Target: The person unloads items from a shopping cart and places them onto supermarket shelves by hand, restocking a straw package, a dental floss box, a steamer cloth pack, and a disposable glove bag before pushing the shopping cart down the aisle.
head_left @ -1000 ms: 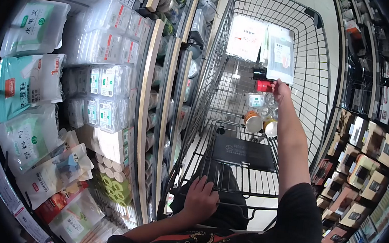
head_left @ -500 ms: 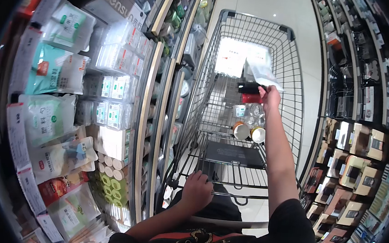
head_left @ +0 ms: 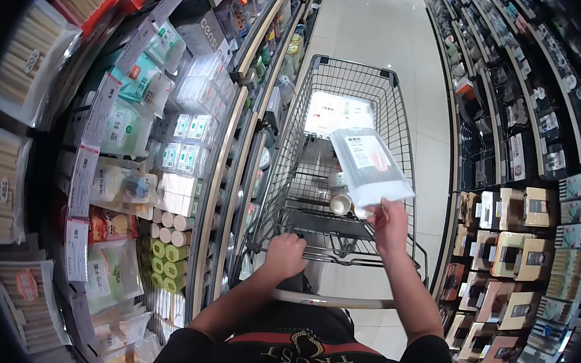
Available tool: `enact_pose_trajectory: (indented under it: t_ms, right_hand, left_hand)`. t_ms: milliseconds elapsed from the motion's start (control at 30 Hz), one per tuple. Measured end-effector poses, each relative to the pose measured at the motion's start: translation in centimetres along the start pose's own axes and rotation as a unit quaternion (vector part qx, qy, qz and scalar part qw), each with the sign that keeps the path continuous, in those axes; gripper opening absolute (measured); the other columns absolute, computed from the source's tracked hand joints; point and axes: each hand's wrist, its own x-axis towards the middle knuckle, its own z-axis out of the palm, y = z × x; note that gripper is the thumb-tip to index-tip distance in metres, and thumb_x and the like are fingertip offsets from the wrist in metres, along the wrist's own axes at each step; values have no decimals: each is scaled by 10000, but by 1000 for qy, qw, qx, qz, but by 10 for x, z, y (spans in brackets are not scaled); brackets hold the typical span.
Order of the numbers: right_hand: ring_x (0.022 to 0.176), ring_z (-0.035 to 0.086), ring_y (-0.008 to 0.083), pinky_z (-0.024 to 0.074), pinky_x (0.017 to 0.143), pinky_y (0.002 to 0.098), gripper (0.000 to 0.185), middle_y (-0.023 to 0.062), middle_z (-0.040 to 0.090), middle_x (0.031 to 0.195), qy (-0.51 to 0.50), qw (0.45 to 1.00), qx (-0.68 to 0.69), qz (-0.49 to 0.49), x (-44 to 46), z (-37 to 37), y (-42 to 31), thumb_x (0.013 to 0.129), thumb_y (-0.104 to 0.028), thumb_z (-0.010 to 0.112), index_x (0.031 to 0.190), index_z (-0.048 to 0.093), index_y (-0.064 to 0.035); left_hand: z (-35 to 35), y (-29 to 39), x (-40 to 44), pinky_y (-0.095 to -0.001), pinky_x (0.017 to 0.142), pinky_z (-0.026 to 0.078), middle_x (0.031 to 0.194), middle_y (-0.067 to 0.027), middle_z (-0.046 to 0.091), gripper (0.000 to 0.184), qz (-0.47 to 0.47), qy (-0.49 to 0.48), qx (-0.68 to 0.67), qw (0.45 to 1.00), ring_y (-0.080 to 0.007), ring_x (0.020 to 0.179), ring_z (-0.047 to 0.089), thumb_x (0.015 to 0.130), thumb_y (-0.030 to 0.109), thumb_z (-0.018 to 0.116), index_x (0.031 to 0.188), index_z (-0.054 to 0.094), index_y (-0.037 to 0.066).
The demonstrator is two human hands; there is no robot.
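My right hand [head_left: 389,227] pinches the lower edge of a clear plastic packet [head_left: 372,162] with a printed white label. The packet is tilted above the basket of a wire shopping cart [head_left: 402,122] and hides part of its load. My left hand [head_left: 286,255] is closed over the near end of the cart. Inside the cart, a white package [head_left: 324,114] lies at the far end, with glare washing out its print. Closer to me is a round, pale-topped container [head_left: 340,204], partly behind the packet.
Shelves on the left hold bagged chopsticks [head_left: 30,62], stacked clear boxes [head_left: 201,82] and green-wrapped rolls [head_left: 169,267]. Boxed goods [head_left: 523,258] line the right-hand shelves close to the cart. A pale tiled floor [head_left: 371,24] runs ahead between them.
My right hand has come back toward me from deep in the cart, lifting the packet, whose label now faces me. My left hand stays on the cart. The view has shifted.
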Motion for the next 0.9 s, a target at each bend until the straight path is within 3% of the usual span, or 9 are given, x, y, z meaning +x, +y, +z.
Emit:
enact_pose_trajectory:
  t_ms: [233, 400, 533, 567, 600, 633, 733, 767, 900]
  right_hand:
    - [763, 637, 176, 531, 646, 328, 240, 126, 667, 998, -23, 989, 90, -114, -161, -10, 27, 933, -4, 531, 1167, 566, 39]
    - [749, 649, 193, 528, 626, 307, 255, 127, 670, 976, -66, 987, 59, -136, -192, -20, 40, 944, -114, 567, 1154, 573, 30]
    - [792, 652, 170, 533, 653, 306, 247, 114, 674, 990, -109, 982, 20, -152, -209, -20, 39, 949, -100, 572, 1158, 588, 30]
    - [820, 654, 151, 537, 683, 301, 231, 103, 682, 1001, -132, 977, 19, -165, -213, -19, 38, 954, -87, 583, 1154, 607, 26]
    - [820, 654, 151, 537, 683, 301, 231, 103, 682, 1001, -137, 976, 17, -167, -217, -20, 39, 954, -87, 583, 1154, 607, 26]
    - [827, 654, 148, 538, 692, 300, 222, 102, 684, 994, -155, 972, 13, -178, -219, -22, 42, 956, -85, 587, 1147, 613, 25]
    - [839, 653, 139, 539, 711, 294, 205, 96, 688, 977, -186, 964, -17, -190, -233, -21, 49, 951, -64, 599, 1133, 622, 27]
    - [844, 652, 134, 538, 721, 290, 199, 91, 690, 968, -200, 961, -38, -189, -241, -21, 53, 943, -45, 606, 1126, 625, 31]
    - [922, 651, 142, 533, 792, 301, 225, 97, 684, 1026, -253, 949, -86, -164, -249, -27, 70, 929, -8, 613, 1149, 619, 39]
  left_hand:
    - [-3, 0, -4, -440, 854, 508, 951, -125, 621, 388, 19, 11, 6, 1000, -316, 985, 616, 625, 213, 812, 940, 649, 55]
    - [-19, 10, -17, -424, 965, 482, 1154, -190, 606, 531, 68, 58, 55, 994, -349, 1114, 593, 687, 226, 821, 1150, 635, 45]
    - [-63, 52, -45, -451, 1069, 431, 1293, -181, 585, 533, -13, 49, -209, 977, -359, 1212, 575, 855, 226, 739, 1304, 559, 2]
    - [-65, 56, -52, -435, 1080, 428, 1322, -164, 582, 512, -79, 20, -459, 885, -321, 1232, 574, 914, 237, 684, 1333, 532, -14]
    - [-70, 62, -59, -419, 1091, 425, 1351, -148, 579, 494, -137, -9, -675, 725, -284, 1252, 574, 972, 247, 630, 1362, 505, -31]
    - [-75, 68, -67, -419, 1091, 425, 1351, -148, 579, 494, -135, -4, -678, 723, -284, 1252, 574, 972, 247, 630, 1362, 505, -31]
    - [-93, 92, -91, -383, 1093, 426, 1374, -144, 576, 450, 51, -18, -857, 512, -214, 1268, 564, 1020, 170, 552, 1407, 453, -38]
    - [-95, 108, -100, -379, 1053, 463, 1322, -143, 615, 433, 1, 66, -801, 595, -201, 1208, 605, 988, 136, 609, 1368, 492, -35]
    - [-110, 120, -122, -341, 934, 536, 1190, -118, 689, 395, -45, 123, -750, 648, -202, 1051, 682, 910, 65, 709, 1272, 578, -28]
